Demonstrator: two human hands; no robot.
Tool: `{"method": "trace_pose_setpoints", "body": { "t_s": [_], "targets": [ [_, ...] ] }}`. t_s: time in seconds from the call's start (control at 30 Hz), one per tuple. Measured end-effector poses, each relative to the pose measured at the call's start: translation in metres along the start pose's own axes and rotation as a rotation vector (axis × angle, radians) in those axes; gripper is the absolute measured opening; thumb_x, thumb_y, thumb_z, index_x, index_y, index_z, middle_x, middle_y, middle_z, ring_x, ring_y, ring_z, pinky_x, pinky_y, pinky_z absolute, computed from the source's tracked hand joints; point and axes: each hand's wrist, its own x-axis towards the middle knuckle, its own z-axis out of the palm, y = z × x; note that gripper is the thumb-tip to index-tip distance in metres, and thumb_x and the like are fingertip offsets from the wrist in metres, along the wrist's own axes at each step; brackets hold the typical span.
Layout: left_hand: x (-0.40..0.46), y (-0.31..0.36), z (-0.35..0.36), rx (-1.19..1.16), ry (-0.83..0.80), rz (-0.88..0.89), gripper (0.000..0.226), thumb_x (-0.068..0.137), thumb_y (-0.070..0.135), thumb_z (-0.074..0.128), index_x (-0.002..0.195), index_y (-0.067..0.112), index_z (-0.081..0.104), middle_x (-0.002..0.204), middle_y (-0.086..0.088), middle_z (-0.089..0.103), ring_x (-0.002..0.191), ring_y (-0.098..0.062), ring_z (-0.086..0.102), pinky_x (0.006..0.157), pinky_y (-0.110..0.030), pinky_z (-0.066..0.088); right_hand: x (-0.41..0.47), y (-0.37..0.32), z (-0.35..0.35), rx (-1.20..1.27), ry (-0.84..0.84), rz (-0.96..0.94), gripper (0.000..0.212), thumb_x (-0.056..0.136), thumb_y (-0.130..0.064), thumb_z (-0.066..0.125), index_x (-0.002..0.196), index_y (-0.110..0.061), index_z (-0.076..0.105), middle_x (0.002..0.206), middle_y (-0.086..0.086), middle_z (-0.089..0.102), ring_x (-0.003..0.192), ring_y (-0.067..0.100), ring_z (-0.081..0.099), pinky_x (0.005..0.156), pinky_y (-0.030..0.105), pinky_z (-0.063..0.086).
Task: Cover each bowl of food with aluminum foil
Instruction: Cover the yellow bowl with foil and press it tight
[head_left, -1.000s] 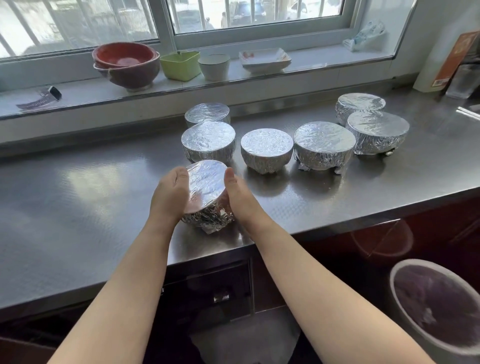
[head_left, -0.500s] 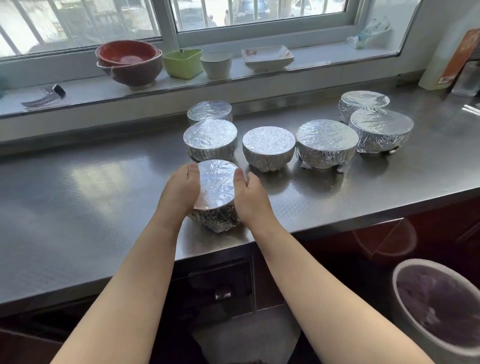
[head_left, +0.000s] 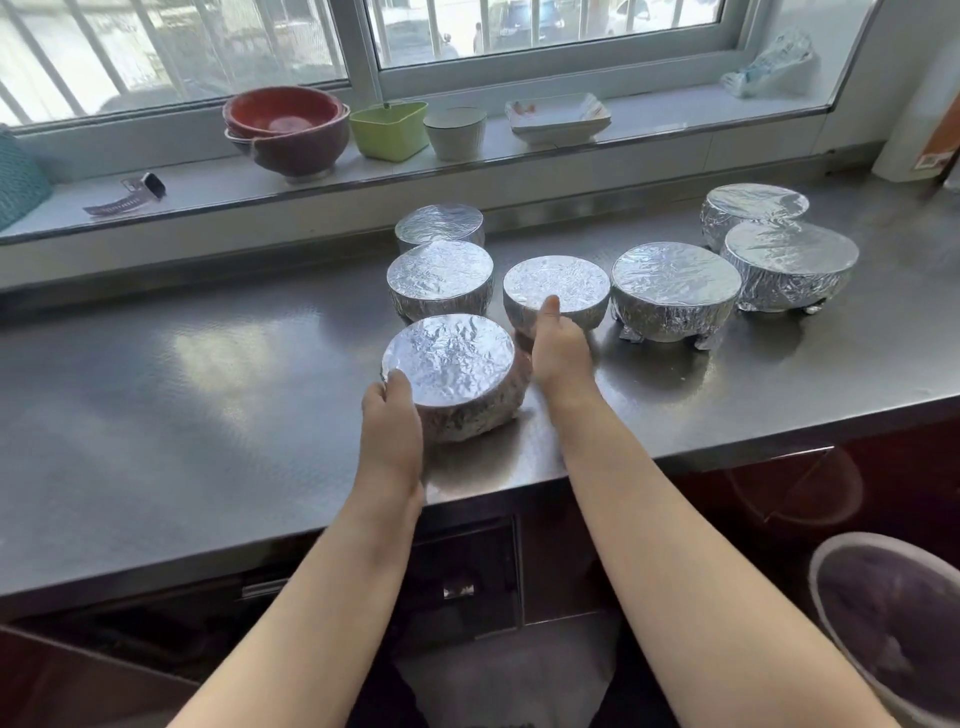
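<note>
Several foil-covered bowls stand on the steel counter (head_left: 208, 395). The nearest foil-covered bowl (head_left: 452, 361) sits in front of another one (head_left: 440, 275) and left of a middle one (head_left: 556, 286). My left hand (head_left: 392, 423) cups its near left side, thumb on the rim. My right hand (head_left: 560, 356) holds its right side, thumb raised in front of the middle bowl. A larger wrapped bowl (head_left: 675, 291) and two more (head_left: 789, 260) stand to the right, with one (head_left: 440, 224) at the back.
The windowsill holds stacked red bowls (head_left: 285, 124), a green container (head_left: 389, 127), a white cup (head_left: 456, 132), a white dish (head_left: 558, 117) and a plastic bag (head_left: 774, 67). A round bin (head_left: 893, 623) stands on the floor at lower right. The counter's front edge is close below my wrists.
The nearest bowl has gone from tilted between my palms to level on the counter, farther from the edge. My left hand slid to its near side; my right hand moved farther back.
</note>
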Motion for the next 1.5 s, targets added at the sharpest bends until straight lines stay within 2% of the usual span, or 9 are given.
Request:
{"method": "trace_pose_setpoints", "body": {
  "t_s": [0.1, 0.17, 0.27, 0.37, 0.67, 0.8, 1.17, 1.43, 1.5],
  "targets": [
    [-0.01, -0.01, 0.005, 0.081, 0.068, -0.006, 0.071, 0.088, 0.058, 0.043, 0.144, 0.015, 0.032, 0.153, -0.007, 0.03, 0.142, -0.026, 0.029, 0.116, -0.049, 0.027, -0.022, 0.001, -0.006, 0.005, 0.1, -0.141, 0.044, 0.107, -0.037, 0.028, 0.12, -0.005, 0.055, 0.107, -0.003, 0.063, 0.11, 0.015, 0.055, 0.095, 0.028, 0.04],
    [-0.008, 0.0, 0.003, 0.276, 0.17, 0.256, 0.065, 0.099, 0.043, 0.04, 0.152, 0.012, 0.019, 0.16, -0.006, 0.013, 0.148, -0.021, 0.012, 0.121, -0.043, 0.014, -0.034, 0.003, -0.004, 0.021, 0.046, -0.231, 0.047, 0.106, -0.036, 0.031, 0.14, -0.007, 0.047, 0.138, 0.003, 0.056, 0.132, 0.014, 0.047, 0.111, 0.029, 0.035],
    [0.013, 0.021, 0.004, 0.569, 0.13, 0.571, 0.062, 0.098, 0.043, 0.036, 0.148, 0.008, 0.03, 0.156, -0.01, 0.026, 0.146, -0.022, 0.019, 0.12, -0.038, 0.015, -0.038, 0.005, 0.009, -0.058, -0.054, -0.324, 0.051, 0.105, -0.034, 0.036, 0.15, -0.01, 0.033, 0.155, 0.002, 0.037, 0.143, 0.011, 0.031, 0.119, 0.028, 0.024],
    [0.031, 0.026, 0.01, 0.685, 0.007, 0.578, 0.069, 0.09, 0.055, 0.032, 0.142, 0.01, 0.042, 0.147, -0.007, 0.043, 0.137, -0.021, 0.037, 0.114, -0.044, 0.032, -0.036, 0.005, 0.02, -0.096, -0.118, -0.317, 0.052, 0.105, -0.032, 0.037, 0.151, -0.009, 0.029, 0.158, 0.004, 0.031, 0.146, 0.012, 0.025, 0.12, 0.028, 0.019],
    [0.045, 0.009, 0.011, 0.638, -0.015, 0.507, 0.045, 0.096, 0.04, 0.042, 0.13, 0.012, 0.054, 0.125, -0.001, 0.059, 0.113, -0.016, 0.054, 0.092, -0.027, 0.04, -0.03, 0.006, 0.027, -0.293, -0.132, -0.286, 0.044, 0.106, -0.03, 0.034, 0.136, 0.001, 0.045, 0.143, 0.012, 0.047, 0.135, 0.023, 0.036, 0.096, 0.017, 0.021],
    [0.045, 0.009, 0.012, 0.62, -0.015, 0.498, 0.039, 0.1, 0.029, 0.046, 0.134, 0.013, 0.051, 0.127, 0.002, 0.055, 0.114, -0.009, 0.05, 0.092, -0.023, 0.035, -0.027, 0.002, 0.028, -0.327, -0.166, -0.253, 0.051, 0.106, -0.035, 0.031, 0.147, -0.005, 0.035, 0.155, 0.008, 0.035, 0.145, 0.02, 0.025, 0.114, 0.027, 0.016],
    [0.047, 0.008, 0.011, 0.623, -0.013, 0.491, 0.039, 0.099, 0.027, 0.047, 0.136, 0.013, 0.051, 0.124, 0.007, 0.052, 0.115, -0.009, 0.049, 0.095, -0.022, 0.034, -0.013, 0.002, 0.026, 0.012, -0.214, 0.072, 0.063, 0.099, -0.056, 0.029, 0.147, -0.018, 0.042, 0.15, 0.001, 0.044, 0.14, 0.02, 0.038, 0.118, 0.038, 0.026],
    [0.051, 0.008, 0.009, 0.607, -0.024, 0.478, 0.042, 0.1, 0.03, 0.045, 0.139, 0.012, 0.048, 0.137, -0.003, 0.054, 0.122, -0.013, 0.051, 0.099, -0.022, 0.035, -0.006, 0.03, 0.017, 0.349, -0.324, 0.333, 0.063, 0.101, -0.059, 0.021, 0.102, -0.015, 0.066, 0.108, 0.006, 0.071, 0.107, 0.02, 0.063, 0.1, 0.034, 0.047],
    [0.052, 0.008, 0.007, 0.623, -0.031, 0.486, 0.044, 0.1, 0.031, 0.046, 0.14, 0.012, 0.047, 0.138, -0.003, 0.053, 0.123, -0.013, 0.05, 0.099, -0.022, 0.035, -0.002, 0.028, 0.014, 0.336, -0.286, 0.318, 0.068, 0.097, -0.066, 0.024, 0.11, -0.014, 0.066, 0.114, 0.008, 0.07, 0.111, 0.021, 0.063, 0.104, 0.037, 0.045]
  ]
}}
